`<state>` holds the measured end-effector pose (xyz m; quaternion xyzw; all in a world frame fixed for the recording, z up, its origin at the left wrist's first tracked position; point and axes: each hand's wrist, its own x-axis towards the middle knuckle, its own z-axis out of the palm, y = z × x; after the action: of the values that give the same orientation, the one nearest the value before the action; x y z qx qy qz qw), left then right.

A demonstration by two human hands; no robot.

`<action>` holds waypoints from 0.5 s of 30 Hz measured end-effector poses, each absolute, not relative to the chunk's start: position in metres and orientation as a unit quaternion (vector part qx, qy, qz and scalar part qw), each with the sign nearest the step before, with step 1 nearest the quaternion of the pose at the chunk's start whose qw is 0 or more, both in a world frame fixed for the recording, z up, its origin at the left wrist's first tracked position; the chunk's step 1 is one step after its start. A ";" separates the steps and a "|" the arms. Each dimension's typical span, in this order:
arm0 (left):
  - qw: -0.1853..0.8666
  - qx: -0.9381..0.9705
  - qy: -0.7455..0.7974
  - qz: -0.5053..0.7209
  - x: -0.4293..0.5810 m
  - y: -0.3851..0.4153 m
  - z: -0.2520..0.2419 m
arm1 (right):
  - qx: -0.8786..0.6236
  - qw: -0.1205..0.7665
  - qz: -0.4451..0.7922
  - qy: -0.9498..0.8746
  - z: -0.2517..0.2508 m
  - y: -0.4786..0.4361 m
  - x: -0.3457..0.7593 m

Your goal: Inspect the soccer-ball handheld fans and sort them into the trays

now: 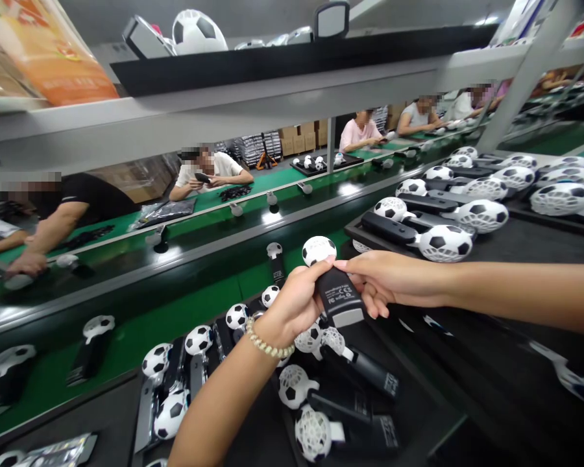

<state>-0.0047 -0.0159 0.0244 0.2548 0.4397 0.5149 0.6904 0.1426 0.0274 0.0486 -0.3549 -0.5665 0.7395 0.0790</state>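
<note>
A handheld fan with a black handle and a white-and-black football-shaped head is tilted in front of me, its printed label facing up. My left hand, with a beaded bracelet at the wrist, is closed on the handle's left side, thumb near the neck. From the right, my right hand grips the handle too, its thumb meeting the left thumb just below the head and its fingers curled underneath. Under my hands lie several similar fans on a black tray. To the left, more football-headed fans rest in clear plastic packs.
Beyond the trays runs a green conveyor belt carrying spaced-out fans. Stacked fans fill a tray at the right. Overhead, a grey shelf beam crosses the view. Co-workers, one in a white shirt, sit along the far side.
</note>
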 end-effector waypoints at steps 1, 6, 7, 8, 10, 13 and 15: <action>0.688 0.257 0.440 0.516 -0.004 -0.016 0.024 | -0.357 0.083 0.735 -0.570 0.048 0.028 0.143; 0.627 0.322 0.402 0.584 0.001 -0.023 0.017 | -0.326 0.127 0.657 -0.668 0.043 0.033 0.145; 0.612 0.353 0.381 0.596 0.003 -0.024 0.015 | -0.308 0.146 0.631 -0.697 0.042 0.034 0.148; 0.599 0.388 0.362 0.599 0.006 -0.025 0.014 | -0.294 0.166 0.604 -0.722 0.041 0.035 0.151; 0.575 0.462 0.339 0.584 0.010 -0.022 0.013 | -0.278 0.203 0.556 -0.757 0.043 0.036 0.161; 0.512 0.568 0.346 0.544 0.011 -0.002 0.011 | -0.310 0.262 0.505 -0.762 0.055 0.039 0.189; 0.426 0.607 0.413 0.529 0.004 0.024 0.003 | -0.383 0.318 0.470 -0.729 0.070 0.043 0.218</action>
<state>0.0042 0.0242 0.0029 0.6070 0.4133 0.5286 0.4258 0.2177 0.0434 0.0702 -0.3828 -0.7287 0.4704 0.3182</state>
